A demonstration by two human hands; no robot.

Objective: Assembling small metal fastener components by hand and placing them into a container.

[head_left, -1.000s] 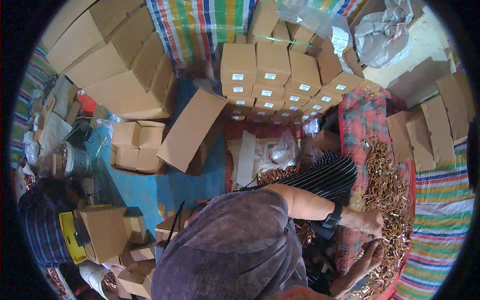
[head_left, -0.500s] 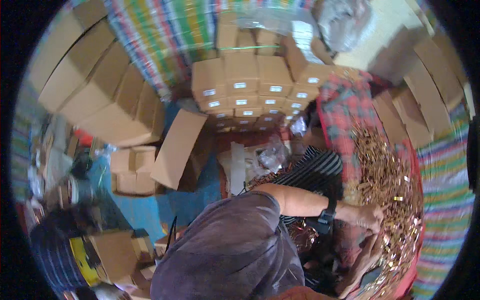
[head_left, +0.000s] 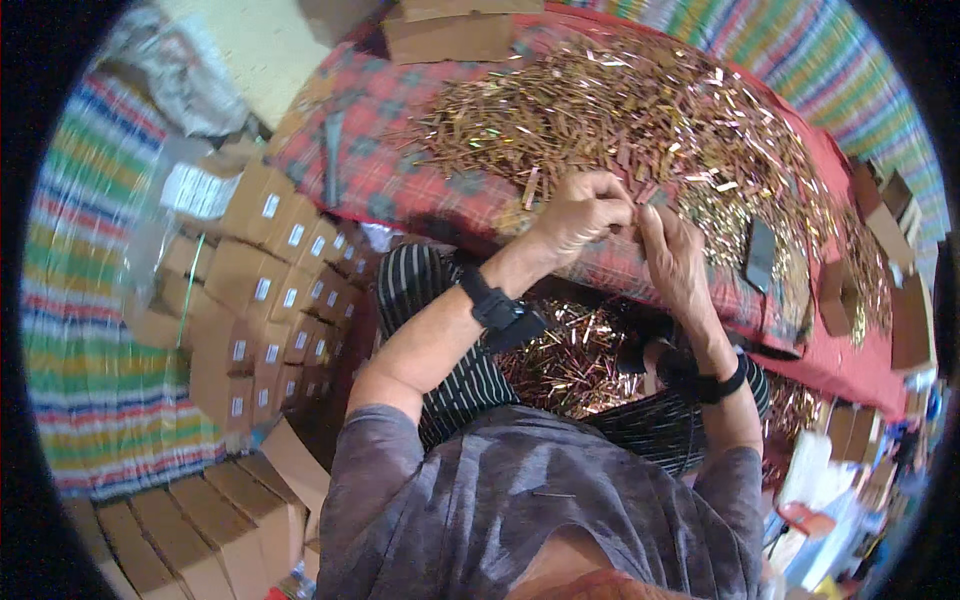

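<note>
Fabric of your faded grey-purple short-sleeved shirt [head_left: 480,500] fills the near edge, above your black-and-white striped trousers [head_left: 465,395]. Between your legs lies a lower heap of shiny copper-coloured metal pieces [head_left: 575,360]. Your left wrist wears a chunky black watch [head_left: 490,308], your right a black band [head_left: 722,385].

Ahead, your left hand [head_left: 585,215] has its fingers curled in narrowly toward the thumb, while your right hand [head_left: 676,255] reaches up close beside it, fingertips drawn together; you cannot tell whether either pinches a piece. Just beyond both hands spread the slim copper-coloured metal strips [head_left: 590,110], a broad loose pile on the red-and-green tartan cloth [head_left: 390,165]. Right of your right hand lies a dark flat rectangular phone-like slab [head_left: 760,255].

To your left stand stacked brown cardboard boxes with white labels [head_left: 255,290]. Farther out hangs multicoloured striped plastic sheeting [head_left: 120,330].
</note>
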